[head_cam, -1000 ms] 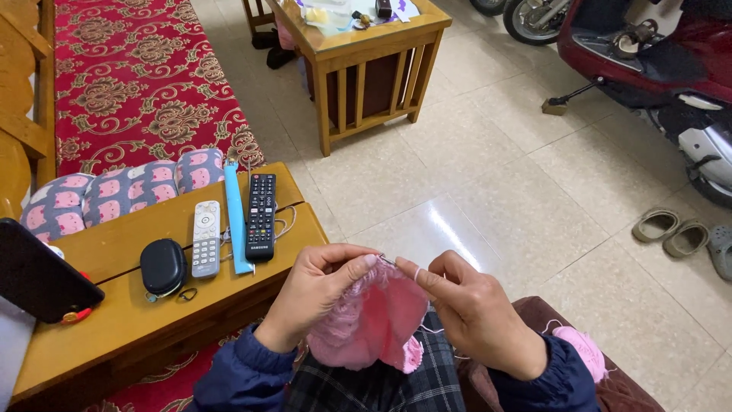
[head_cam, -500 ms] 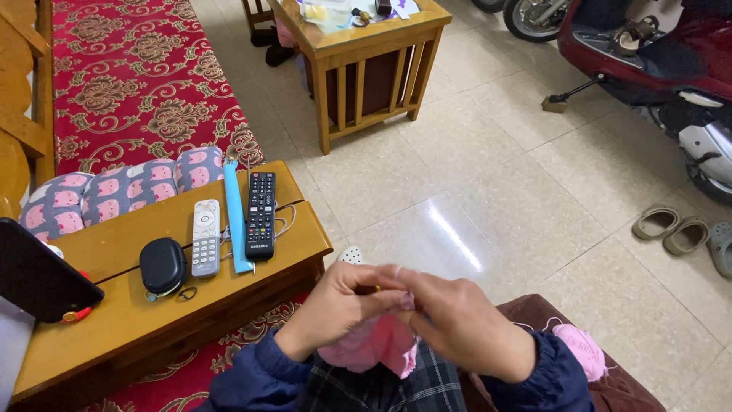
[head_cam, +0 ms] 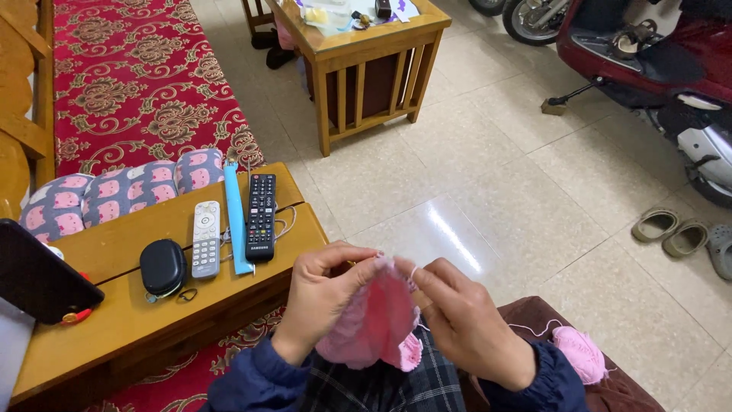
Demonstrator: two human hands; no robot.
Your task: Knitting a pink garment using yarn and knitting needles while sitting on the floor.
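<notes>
My left hand [head_cam: 324,301] and right hand [head_cam: 465,328] are close together over my lap, both pinching the top edge of a pink knitted piece [head_cam: 374,324] that hangs between them. A thin strand, hard to follow, seems to run from it to the pink yarn ball [head_cam: 581,353] at my four o'clock. At ten o'clock the wooden bench [head_cam: 114,320] carries a black remote [head_cam: 261,217], a white remote [head_cam: 206,238] and a black pouch [head_cam: 162,266].

Single head view, angled steeply down, close over hands [head_cam: 396,320], facing tiled floor [head_cam: 488,198].
</notes>
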